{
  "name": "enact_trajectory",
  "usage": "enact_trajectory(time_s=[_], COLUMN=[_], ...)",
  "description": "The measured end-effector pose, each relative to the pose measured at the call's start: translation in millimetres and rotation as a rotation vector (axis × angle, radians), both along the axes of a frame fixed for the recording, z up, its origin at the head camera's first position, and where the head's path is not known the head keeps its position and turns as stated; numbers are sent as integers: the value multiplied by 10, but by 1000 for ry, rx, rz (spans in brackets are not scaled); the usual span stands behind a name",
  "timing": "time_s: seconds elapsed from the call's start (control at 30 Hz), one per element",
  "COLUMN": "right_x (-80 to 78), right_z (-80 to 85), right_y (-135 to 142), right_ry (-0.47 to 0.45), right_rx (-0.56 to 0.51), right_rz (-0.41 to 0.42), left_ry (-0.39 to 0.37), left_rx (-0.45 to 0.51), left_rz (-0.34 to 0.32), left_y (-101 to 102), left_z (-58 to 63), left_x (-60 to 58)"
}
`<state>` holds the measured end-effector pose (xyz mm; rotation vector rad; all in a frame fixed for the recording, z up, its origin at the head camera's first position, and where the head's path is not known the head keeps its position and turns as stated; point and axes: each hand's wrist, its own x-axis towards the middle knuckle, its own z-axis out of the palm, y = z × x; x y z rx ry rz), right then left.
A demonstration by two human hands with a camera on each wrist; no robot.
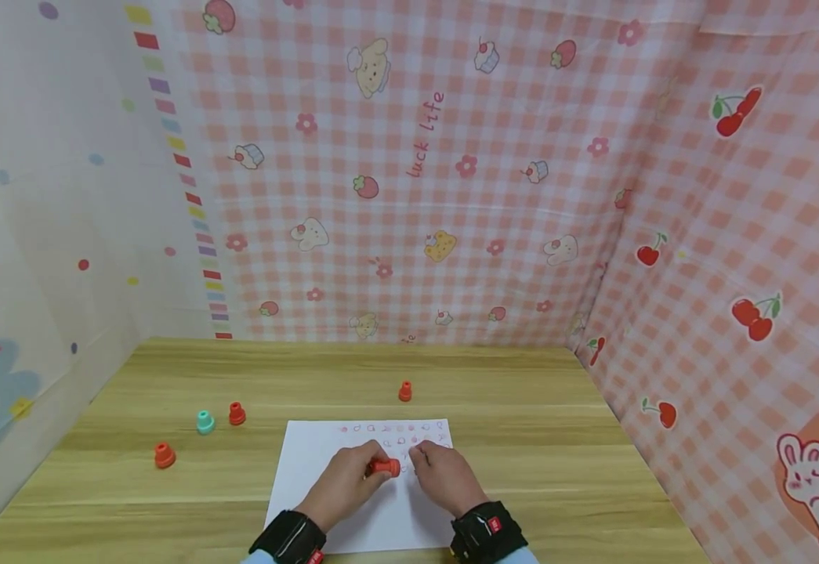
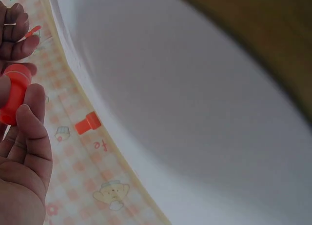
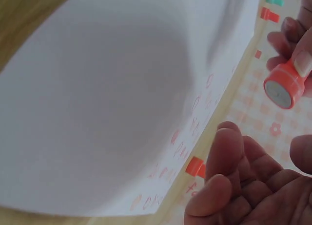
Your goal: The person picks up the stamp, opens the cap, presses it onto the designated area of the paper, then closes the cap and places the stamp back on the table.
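Over the sheet of white paper (image 1: 296, 470), my left hand (image 1: 346, 479) pinches a red toy stamp (image 1: 385, 468) between thumb and fingers, tilted sideways. Its round, pale printing face (image 3: 279, 94) shows in the right wrist view, turned toward my right hand. That right hand (image 1: 446, 476) hovers just beside the stamp, apart from it. In the right wrist view the right hand's fingers (image 3: 226, 147) are loosely bent with nothing in them. Rows of small reddish printed marks (image 1: 400, 428) run along the far part of the paper, partly hidden by the hands.
Beyond the paper stands another red stamp (image 1: 405, 391). Left of the paper are a red stamp (image 1: 237, 413), a turquoise stamp (image 1: 205, 422) and one more red stamp (image 1: 164, 455). Patterned cloth (image 1: 395, 211) encloses the wooden table (image 1: 543, 439) at the back and sides.
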<state>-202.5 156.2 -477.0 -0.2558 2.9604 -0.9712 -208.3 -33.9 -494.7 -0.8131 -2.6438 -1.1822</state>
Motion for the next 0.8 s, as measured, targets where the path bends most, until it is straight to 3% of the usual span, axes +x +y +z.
enact_trajectory(time_s=[0.17,0.3,0.53,0.8], right_x=[26,40,28,22], right_z=[4,9,-4,-19], right_y=[-23,-43,-58,-71], right_ry=[-38,-92,-146,-223], right_rx=[-133,-228,-298,-440], right_rz=[-3,-1,6,33], left_ry=[14,-26,-59,-53], left_rx=[34,51,58,52], left_rz=[-10,-25,-26,-3], left_y=[31,64,104,107], left_z=[-14,9,51,11], left_x=[11,21,37,21])
